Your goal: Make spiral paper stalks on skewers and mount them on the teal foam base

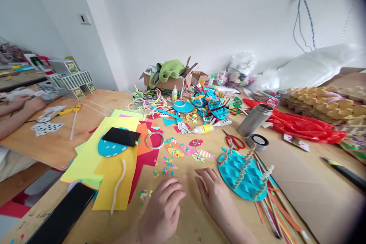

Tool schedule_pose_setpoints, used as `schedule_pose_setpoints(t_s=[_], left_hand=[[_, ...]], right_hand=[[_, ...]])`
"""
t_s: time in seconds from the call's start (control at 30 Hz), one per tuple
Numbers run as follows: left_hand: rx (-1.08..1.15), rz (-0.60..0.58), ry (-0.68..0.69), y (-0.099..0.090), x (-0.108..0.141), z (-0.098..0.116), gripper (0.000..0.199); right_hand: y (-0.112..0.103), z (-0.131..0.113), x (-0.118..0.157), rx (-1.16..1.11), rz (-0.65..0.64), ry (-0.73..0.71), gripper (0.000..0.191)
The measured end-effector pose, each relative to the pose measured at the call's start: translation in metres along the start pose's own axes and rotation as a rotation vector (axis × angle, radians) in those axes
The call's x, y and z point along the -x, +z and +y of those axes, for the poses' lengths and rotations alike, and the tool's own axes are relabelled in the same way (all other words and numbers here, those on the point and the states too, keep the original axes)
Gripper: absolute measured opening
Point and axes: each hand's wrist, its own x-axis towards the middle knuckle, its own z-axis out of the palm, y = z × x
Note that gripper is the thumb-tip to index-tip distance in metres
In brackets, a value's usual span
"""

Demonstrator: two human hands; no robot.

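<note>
My left hand (167, 206) is above the table's near edge, its fingers curled together; whatever may be between them is hidden. Beside it lie small paper scraps (145, 195), with more cut bits (169, 163) just beyond. My right hand (213, 190) rests low over the wood, fingers bent and slightly apart, with nothing visible in them. Just past both hands sit several decorated paper fish (187, 149). To the right of my right hand is a blue paper disc (243, 175) with twisted pipe-cleaner-like strands standing on it.
Orange-handled scissors (235, 142), a metal flask (254, 120) and glue bottles (203, 128) stand or lie farther back. On the left are coloured paper sheets (116, 167), a phone (121, 136) and another dark device (61, 215). A co-worker's hands (27, 103) are at far left.
</note>
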Motion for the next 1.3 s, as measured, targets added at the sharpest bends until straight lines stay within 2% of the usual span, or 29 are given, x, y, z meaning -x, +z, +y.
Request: schedule_pose_setpoints(t_s=[0.13, 0.27, 0.4, 0.53, 0.7, 1.1, 1.3], left_hand=[[0.066, 0.043, 0.036, 0.003, 0.003, -0.006, 0.045], [0.12, 0.089, 0.036, 0.007, 0.005, -0.012, 0.045], [0.147, 0.128, 0.059, 0.009, 0.005, -0.013, 0.043], [0.171, 0.128, 0.056, 0.009, 0.004, -0.013, 0.041], [0.185, 0.113, 0.05, 0.008, 0.003, -0.013, 0.04], [0.198, 0.087, 0.024, 0.009, 0.006, -0.015, 0.04], [0.193, 0.075, 0.005, 0.007, 0.004, -0.014, 0.041]], right_hand=[[0.012, 0.01, -0.007, 0.054, 0.084, 0.007, 0.02], [0.015, 0.017, -0.005, 0.091, 0.135, -0.009, 0.019], [0.015, 0.022, -0.005, 0.211, 0.142, 0.031, 0.017], [0.02, 0.025, -0.005, 0.334, 0.126, 0.083, 0.027], [0.023, 0.023, -0.005, 0.377, 0.11, 0.108, 0.033], [0.027, 0.022, -0.006, 0.371, 0.1, 0.071, 0.034], [0.021, 0.014, -0.007, 0.257, 0.101, 0.04, 0.021]])
